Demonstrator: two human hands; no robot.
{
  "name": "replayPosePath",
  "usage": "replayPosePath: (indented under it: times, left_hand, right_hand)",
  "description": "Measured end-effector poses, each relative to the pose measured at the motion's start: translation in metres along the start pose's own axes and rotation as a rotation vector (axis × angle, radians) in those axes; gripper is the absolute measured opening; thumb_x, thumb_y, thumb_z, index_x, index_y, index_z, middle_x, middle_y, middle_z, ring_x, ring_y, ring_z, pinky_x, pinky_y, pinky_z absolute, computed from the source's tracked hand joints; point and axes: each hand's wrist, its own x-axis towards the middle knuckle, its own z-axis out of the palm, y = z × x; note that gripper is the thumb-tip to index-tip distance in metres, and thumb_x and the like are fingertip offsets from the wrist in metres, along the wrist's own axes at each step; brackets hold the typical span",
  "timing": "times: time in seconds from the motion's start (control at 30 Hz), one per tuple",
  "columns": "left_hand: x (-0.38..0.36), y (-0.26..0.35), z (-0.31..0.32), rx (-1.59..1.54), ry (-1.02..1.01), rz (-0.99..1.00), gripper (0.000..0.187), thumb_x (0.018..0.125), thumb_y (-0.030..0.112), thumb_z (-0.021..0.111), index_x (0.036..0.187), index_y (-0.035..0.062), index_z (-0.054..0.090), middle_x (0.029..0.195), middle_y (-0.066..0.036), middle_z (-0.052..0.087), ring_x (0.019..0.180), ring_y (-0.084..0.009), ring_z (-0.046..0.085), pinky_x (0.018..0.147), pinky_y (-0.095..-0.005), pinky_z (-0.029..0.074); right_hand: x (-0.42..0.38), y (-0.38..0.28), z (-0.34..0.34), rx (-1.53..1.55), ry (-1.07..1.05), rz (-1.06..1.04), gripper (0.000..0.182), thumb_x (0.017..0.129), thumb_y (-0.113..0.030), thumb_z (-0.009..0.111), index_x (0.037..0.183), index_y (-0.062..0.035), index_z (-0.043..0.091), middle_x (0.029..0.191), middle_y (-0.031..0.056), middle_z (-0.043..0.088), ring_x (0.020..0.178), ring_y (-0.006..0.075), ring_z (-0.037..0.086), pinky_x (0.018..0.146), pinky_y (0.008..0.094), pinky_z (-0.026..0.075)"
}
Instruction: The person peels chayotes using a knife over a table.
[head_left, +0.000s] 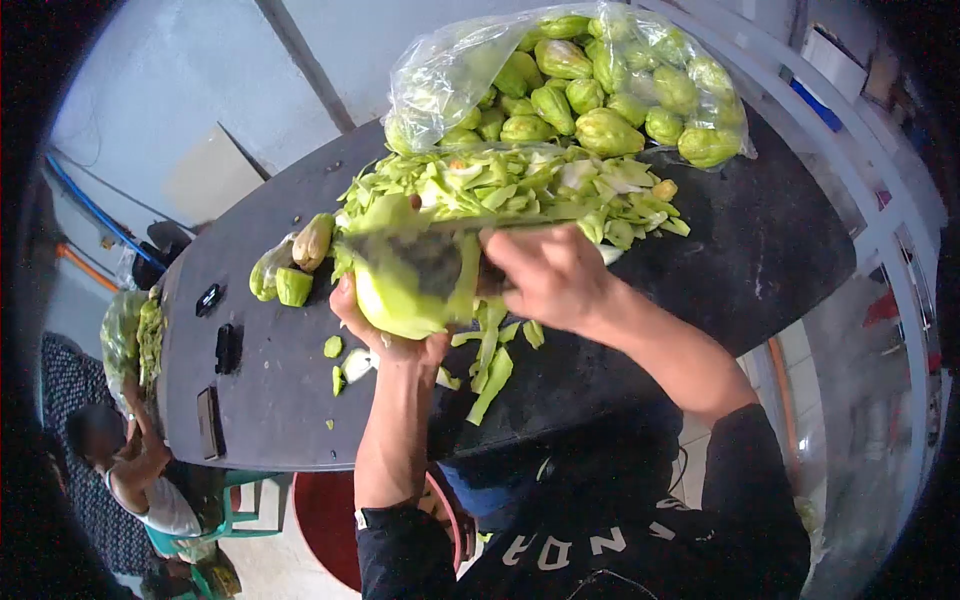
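- Between the fingers of both hands sits a large green vegetable (395,303), held above the tabletop (275,395): rounded, pale and smooth on its lower body, blurred higher up, with a light strip along its right side.
- The left hand (398,346) cups it from below, fingers clamped on it, thumb raised along its left side; the forearm stands nearly upright beneath.
- The right hand (560,275) is curled, its fingers clamped on a knife (415,256) whose dark, blurred blade reaches leftward across the vegetable; the forearm slants up from the lower right, out of a dark sleeve (755,480).
- Just below the right fingers, long green peel strips (490,388) lie scattered.
- Beyond the left fingers, off to their left, a few smaller vegetables (312,242) rest together.
- Past both sets of fingers spreads a heap of peelings (510,185).
- Farther still, a clear plastic bag (425,100) holds many whole ones.
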Motion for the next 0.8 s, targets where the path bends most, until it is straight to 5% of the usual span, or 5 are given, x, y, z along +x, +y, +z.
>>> replayPosePath:
  times: [0.13,0.17,0.27,0.37,0.8]
  left_hand:
    - [0.016,0.014,-0.03,-0.207,-0.35,-0.197,0.088,0.078,0.058,0.058,0.142,0.0002,0.039,0.11,-0.023,0.061,0.102,-0.0271,0.06,0.081,-0.0369,0.054]
    - [0.013,0.015,-0.03,-0.134,-0.319,-0.112,0.082,0.084,0.06,0.051,0.142,0.0033,0.039,0.123,-0.021,0.056,0.107,-0.0283,0.058,0.086,-0.04,0.053]
    - [-0.004,0.0,0.009,0.024,0.007,0.117,0.082,0.08,0.056,0.055,0.141,0.0028,0.042,0.117,-0.015,0.061,0.101,-0.0276,0.061,0.084,-0.0402,0.053]
    - [0.001,-0.002,-0.022,-0.076,-0.292,-0.144,0.078,0.077,0.068,0.053,0.127,0.0082,0.052,0.105,-0.012,0.063,0.098,-0.0293,0.063,0.073,-0.0484,0.058]
    - [0.011,0.012,-0.023,-0.175,-0.138,-0.179,0.069,0.088,0.053,0.05,0.131,-0.0013,0.049,0.117,-0.02,0.058,0.1,-0.0292,0.059,0.086,-0.0404,0.052]
  right_hand:
    - [0.0,-0.028,-0.006,0.125,-0.03,-0.161,0.053,0.059,-0.014,0.076,0.105,0.0051,0.058,0.063,0.0076,0.056,0.053,0.0249,0.061,0.047,0.0357,0.047]
    - [0.001,-0.028,-0.002,0.081,0.027,-0.156,0.017,0.074,-0.01,0.062,0.089,-0.0037,0.056,0.059,0.0046,0.057,0.05,0.0223,0.063,0.045,0.0362,0.051]
    - [-0.002,0.004,0.015,-0.023,-0.019,0.005,0.013,0.079,-0.011,0.062,0.087,-0.0052,0.054,0.06,0.0068,0.061,0.052,0.025,0.064,0.046,0.0382,0.051]
    - [-0.005,0.029,0.017,-0.012,-0.006,0.155,0.017,0.08,-0.012,0.064,0.091,-0.0063,0.052,0.067,0.0121,0.065,0.061,0.0322,0.067,0.05,0.0427,0.053]
    - [-0.002,-0.023,0.008,0.036,0.027,-0.285,0.024,0.076,-0.008,0.065,0.095,0.007,0.063,0.057,0.0047,0.052,0.047,0.0178,0.057,0.042,0.0307,0.044]
